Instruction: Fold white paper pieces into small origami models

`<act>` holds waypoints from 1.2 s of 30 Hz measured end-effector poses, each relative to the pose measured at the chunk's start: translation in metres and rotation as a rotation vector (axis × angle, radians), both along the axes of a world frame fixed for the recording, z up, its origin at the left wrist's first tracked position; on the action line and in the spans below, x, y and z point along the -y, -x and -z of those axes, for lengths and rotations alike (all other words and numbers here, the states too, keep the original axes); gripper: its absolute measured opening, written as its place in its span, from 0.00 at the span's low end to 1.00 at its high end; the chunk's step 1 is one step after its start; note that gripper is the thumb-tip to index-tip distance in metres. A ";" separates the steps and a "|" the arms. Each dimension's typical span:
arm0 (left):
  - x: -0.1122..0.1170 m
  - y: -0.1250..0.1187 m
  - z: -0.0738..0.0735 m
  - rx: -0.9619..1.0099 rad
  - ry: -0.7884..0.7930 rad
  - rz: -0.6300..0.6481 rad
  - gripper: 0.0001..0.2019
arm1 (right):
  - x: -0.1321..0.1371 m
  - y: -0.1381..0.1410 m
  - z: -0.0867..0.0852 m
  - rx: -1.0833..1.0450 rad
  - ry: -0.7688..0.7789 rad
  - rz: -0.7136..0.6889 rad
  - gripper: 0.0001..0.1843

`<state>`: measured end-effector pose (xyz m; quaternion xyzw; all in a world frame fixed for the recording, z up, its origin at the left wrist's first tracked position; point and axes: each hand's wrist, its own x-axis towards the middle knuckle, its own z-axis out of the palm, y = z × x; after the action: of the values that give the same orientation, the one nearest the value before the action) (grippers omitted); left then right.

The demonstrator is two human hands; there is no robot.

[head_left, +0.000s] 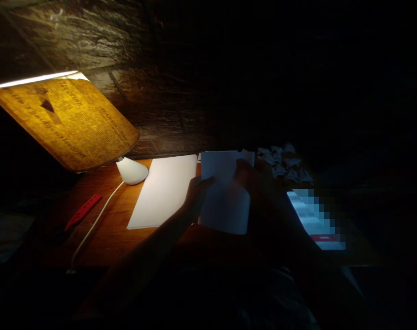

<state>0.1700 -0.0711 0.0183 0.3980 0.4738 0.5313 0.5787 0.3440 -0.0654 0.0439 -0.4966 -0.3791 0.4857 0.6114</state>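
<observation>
A sheet of white paper [222, 201] is held up above the table, in shadow and slightly curved at its lower edge. My left hand [195, 195] grips its left edge, thumb lying across the front. At the upper right of the sheet is my right hand [245, 175], dark and a little blurred, its fingers closed on the paper near the edge. Just left of the hands, a stack of white paper [169, 188] lies flat under the lamplight. Behind my right hand sit several folded paper pieces [284, 160], dim in the shadow.
A lamp with a printed yellow shade [67, 121] and white base [131, 171] stands at the left on the wooden table [115, 238]. Its white cord [96, 222] runs to the front edge, beside a red strip-like object [83, 211]. A lit screen [311, 220] lies at the right.
</observation>
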 end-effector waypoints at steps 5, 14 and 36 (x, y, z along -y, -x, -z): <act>0.001 0.000 -0.001 0.001 0.004 -0.008 0.15 | -0.005 0.001 0.006 -0.067 0.002 -0.015 0.14; 0.001 -0.001 0.000 0.013 0.002 -0.018 0.15 | -0.002 0.001 0.004 -0.106 -0.004 -0.040 0.14; 0.005 0.000 -0.008 -0.006 -0.014 0.002 0.13 | -0.006 -0.006 0.001 -0.049 -0.104 0.096 0.25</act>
<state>0.1702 -0.0761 0.0263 0.4040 0.4715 0.5329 0.5749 0.3499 -0.0593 0.0427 -0.4694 -0.3646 0.4476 0.6681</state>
